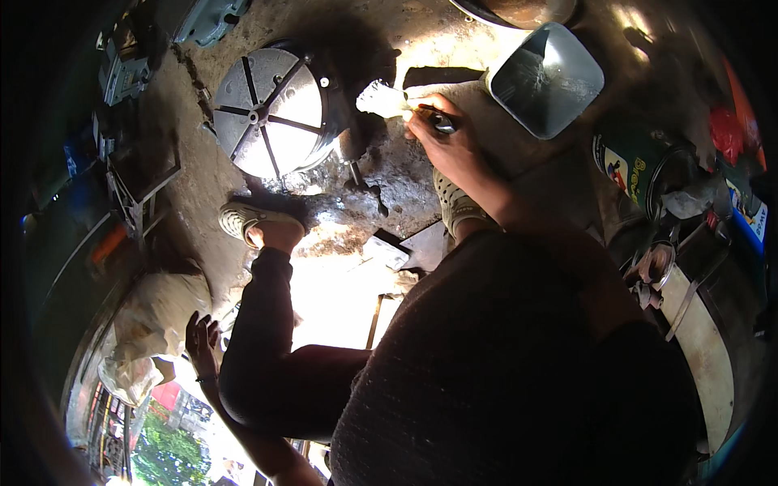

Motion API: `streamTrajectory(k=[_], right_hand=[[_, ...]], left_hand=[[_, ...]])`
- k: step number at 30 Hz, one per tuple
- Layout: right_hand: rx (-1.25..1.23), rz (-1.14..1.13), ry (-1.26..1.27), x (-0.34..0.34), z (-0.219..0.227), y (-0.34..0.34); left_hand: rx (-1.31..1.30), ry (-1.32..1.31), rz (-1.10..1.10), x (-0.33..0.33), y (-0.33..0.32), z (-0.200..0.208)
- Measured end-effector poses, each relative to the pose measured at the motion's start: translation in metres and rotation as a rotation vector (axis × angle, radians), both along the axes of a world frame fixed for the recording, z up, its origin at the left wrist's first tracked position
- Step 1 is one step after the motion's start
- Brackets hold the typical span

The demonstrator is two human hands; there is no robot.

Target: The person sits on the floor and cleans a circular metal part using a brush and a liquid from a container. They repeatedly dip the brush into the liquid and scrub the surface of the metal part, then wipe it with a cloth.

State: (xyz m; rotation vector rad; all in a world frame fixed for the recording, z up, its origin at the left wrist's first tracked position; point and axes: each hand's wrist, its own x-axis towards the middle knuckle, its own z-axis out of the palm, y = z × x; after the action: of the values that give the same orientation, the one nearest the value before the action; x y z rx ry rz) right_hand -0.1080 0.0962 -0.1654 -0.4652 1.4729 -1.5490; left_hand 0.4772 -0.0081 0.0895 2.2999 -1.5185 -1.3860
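Note:
In my right hand is a paintbrush with pale bristles that point left. It is held up between a round slotted metal plate and an open grey square-sided container. The plate leans at a tilt, with dark slots running out from its centre hole and bright light on its face. Out to the side of my left knee, my left hand hangs with its fingers apart and nothing in them. A pale, crumpled bag is the thing closest to it.
My feet, in clogs, stand on either side of a handle-like metal part below the plate. Green drums and a red bag stand at the right. Metal frames line the left. Strong sunlight washes out the floor between my legs.

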Motion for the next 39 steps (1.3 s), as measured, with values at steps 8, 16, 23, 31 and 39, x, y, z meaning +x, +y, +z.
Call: streamTrajectory(k=[8, 16, 23, 31, 39], right_hand=[[-0.135, -0.11, 0.251, 0.012, -0.018, -0.013], [-0.185, -0.073, 0.266, 0.023, -0.022, -0.012], [0.0, 0.094, 0.148, -0.002, -0.002, -0.007], [0.092, 0.503, 0.05, -0.026, 0.016, 0.006], [-0.02, 0.643, -0.021, 0.012, 0.014, -0.016]], left_hand=[[0.064, -0.332, -0.167, -0.032, -0.008, -0.008], [-0.344, -0.232, -0.331, -0.166, 0.005, 0.055], [-0.173, -0.496, -0.524, -0.234, 0.006, 0.062], [-0.065, -0.496, -0.508, -0.197, -0.013, 0.044], [-0.001, -0.454, -0.492, -0.167, -0.016, 0.036]])
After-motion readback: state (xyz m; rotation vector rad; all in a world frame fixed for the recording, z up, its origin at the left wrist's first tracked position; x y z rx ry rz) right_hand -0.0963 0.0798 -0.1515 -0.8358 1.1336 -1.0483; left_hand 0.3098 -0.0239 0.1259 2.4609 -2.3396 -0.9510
